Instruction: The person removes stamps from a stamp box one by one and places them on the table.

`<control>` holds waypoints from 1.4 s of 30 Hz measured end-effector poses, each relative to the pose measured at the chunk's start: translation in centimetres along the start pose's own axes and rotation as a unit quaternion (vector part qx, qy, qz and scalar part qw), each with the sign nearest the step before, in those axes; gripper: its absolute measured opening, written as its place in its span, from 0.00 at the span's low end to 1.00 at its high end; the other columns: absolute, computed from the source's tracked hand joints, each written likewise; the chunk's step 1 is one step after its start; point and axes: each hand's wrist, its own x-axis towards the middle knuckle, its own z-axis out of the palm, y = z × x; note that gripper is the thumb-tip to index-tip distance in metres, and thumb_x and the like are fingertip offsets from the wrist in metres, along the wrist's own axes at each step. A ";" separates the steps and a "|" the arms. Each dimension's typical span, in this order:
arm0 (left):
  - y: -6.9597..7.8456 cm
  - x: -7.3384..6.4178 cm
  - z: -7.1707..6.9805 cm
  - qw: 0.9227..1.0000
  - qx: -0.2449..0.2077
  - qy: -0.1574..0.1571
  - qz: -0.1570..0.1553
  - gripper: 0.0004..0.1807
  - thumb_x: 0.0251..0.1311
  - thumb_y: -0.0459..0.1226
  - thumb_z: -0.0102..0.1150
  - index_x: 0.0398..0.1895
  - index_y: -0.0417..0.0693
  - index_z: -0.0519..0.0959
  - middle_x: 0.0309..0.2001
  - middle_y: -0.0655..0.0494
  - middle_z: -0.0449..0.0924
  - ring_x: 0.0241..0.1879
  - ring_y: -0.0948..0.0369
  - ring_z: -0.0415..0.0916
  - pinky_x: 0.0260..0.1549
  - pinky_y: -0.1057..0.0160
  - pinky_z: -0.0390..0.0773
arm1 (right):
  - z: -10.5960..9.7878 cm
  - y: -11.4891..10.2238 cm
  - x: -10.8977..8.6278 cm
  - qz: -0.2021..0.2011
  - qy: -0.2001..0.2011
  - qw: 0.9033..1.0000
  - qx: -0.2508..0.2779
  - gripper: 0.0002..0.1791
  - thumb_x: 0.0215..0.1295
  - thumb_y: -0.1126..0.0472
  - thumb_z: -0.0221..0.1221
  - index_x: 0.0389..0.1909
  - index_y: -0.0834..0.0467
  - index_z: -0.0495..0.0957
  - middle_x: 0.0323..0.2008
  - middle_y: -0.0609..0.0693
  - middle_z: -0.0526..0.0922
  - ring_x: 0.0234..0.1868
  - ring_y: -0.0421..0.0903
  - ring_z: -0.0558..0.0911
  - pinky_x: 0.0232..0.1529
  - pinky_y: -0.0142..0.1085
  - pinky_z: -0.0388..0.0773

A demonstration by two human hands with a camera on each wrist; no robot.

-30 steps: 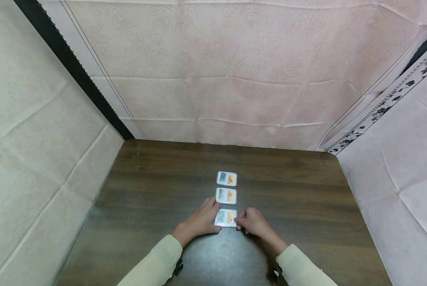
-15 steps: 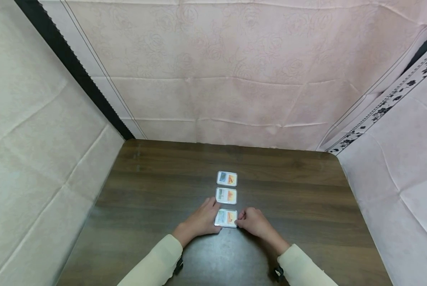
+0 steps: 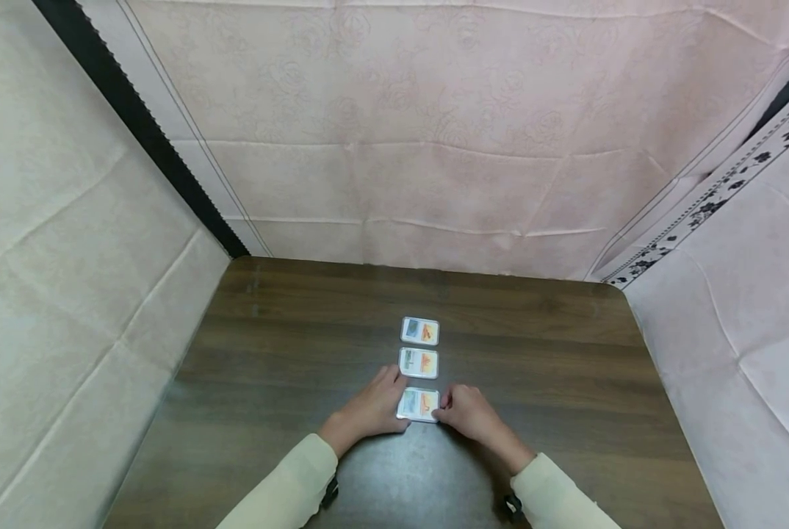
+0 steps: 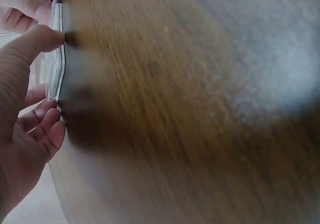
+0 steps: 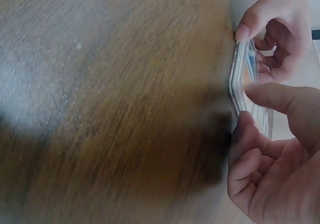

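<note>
A nearest flat stack of picture cards [image 3: 418, 404] in clear plastic lies lengthwise across the table before me. My left hand [image 3: 373, 405] holds its left end, thumb at the near edge and fingers round the far corner. From the right, my right hand [image 3: 472, 413] pinches the near right corner, its thumb [image 5: 270, 95] over the top and a bent forefinger at the edge. Side on, the right wrist view shows several thin clear layers in the stack. Beyond it lie a middle picture card [image 3: 419, 363] and a far picture card [image 3: 420, 330], both in clear plastic.
The brown wood-grain table [image 3: 289, 330] ends at a pale cloth hanging [image 3: 434, 184] at the back. White cloth sides [image 3: 751, 308] rise at left and right. Dark bands [image 3: 515, 504] circle the wrists below pale sleeves [image 3: 560, 492].
The right thumb lies over the stack's right edge a second ago, sits just off it half a second ago, and overlaps the near right corner now. The left hand stays put.
</note>
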 end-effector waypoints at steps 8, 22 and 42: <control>0.1 0.0 0.1 1.000 0.022 0.005 0.012 0.39 0.51 0.53 0.76 0.63 0.45 0.74 0.53 0.54 0.70 0.47 0.61 0.65 0.46 0.63 0.73 | 0.0 0.4 0.2 0.001 -0.001 1.000 0.019 0.11 0.65 0.57 0.70 0.27 0.55 0.79 0.23 0.47 0.78 0.24 0.42 0.75 0.25 0.34 0.71; 0.0 0.1 0.1 0.999 0.030 0.007 0.023 0.41 0.50 0.54 0.75 0.63 0.44 0.73 0.53 0.54 0.70 0.48 0.61 0.65 0.48 0.63 0.73 | 0.0 0.5 0.0 0.005 -0.012 0.999 0.038 0.11 0.67 0.55 0.68 0.28 0.55 0.80 0.24 0.47 0.78 0.25 0.43 0.76 0.26 0.35 0.71; -0.8 -0.4 0.3 0.998 -0.013 0.039 0.051 0.39 0.56 0.54 0.74 0.66 0.45 0.73 0.62 0.52 0.71 0.54 0.59 0.67 0.54 0.59 0.75 | -0.1 1.1 0.0 0.001 -0.006 0.998 0.056 0.12 0.66 0.52 0.69 0.32 0.55 0.79 0.26 0.48 0.78 0.27 0.44 0.76 0.27 0.35 0.72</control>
